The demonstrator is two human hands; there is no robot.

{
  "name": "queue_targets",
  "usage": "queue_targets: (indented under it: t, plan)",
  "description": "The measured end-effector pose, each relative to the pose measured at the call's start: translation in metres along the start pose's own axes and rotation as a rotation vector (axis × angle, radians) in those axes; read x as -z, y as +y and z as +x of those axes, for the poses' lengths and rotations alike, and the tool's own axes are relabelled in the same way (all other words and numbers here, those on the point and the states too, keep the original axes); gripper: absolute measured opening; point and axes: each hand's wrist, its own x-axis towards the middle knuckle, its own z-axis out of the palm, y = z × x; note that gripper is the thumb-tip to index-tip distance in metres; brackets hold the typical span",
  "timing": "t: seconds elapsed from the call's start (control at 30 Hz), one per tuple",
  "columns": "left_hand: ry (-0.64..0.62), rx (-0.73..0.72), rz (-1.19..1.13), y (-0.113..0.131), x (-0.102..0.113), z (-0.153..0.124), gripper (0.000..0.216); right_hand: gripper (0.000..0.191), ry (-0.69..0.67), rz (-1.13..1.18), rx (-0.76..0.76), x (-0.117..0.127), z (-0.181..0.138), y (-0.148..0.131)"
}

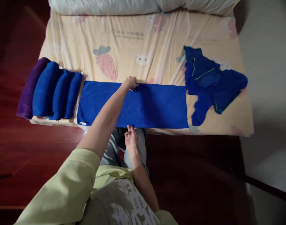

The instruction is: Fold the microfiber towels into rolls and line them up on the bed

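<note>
A long blue towel (157,106) lies folded into a flat strip across the near edge of the bed. My left hand (129,83) reaches over it with fingers curled on its far edge near the middle. My right hand (130,137) is at the towel's near edge, fingers together, pinching the hem at the bed's edge. Both hands sit on roughly the same line across the strip.
Three rolled blue towels (56,90) and a purple one (30,89) lie side by side at the bed's left end. A crumpled pile of blue cloths (210,81) sits at the right. The yellow cartoon bedsheet (138,40) covers the bed. Dark red floor surrounds it.
</note>
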Motion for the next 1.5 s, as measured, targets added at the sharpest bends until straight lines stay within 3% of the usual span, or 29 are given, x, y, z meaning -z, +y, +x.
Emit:
queue_targets:
  t: [0.13,0.43,0.87,1.2,1.5]
  plan:
    - [-0.073,-0.006,-0.117,-0.003,0.002,0.0,0.022,0.015,-0.019,-0.005,0.011,0.001,0.001,0.002]
    - [0.143,-0.109,-0.226,-0.001,0.008,-0.003,0.03,0.017,-0.039,0.03,0.024,0.002,-0.008,0.002]
    - [0.205,-0.083,-0.238,-0.001,0.005,-0.009,0.028,0.02,0.011,-0.021,0.041,0.001,-0.014,0.0]
    - [0.067,-0.112,-0.112,-0.014,0.012,-0.006,0.016,0.023,0.009,-0.068,0.02,-0.002,-0.007,-0.004]
    - [0.223,-0.146,-0.165,-0.018,0.009,-0.002,0.02,0.024,0.071,-0.088,0.061,-0.002,-0.011,0.0]
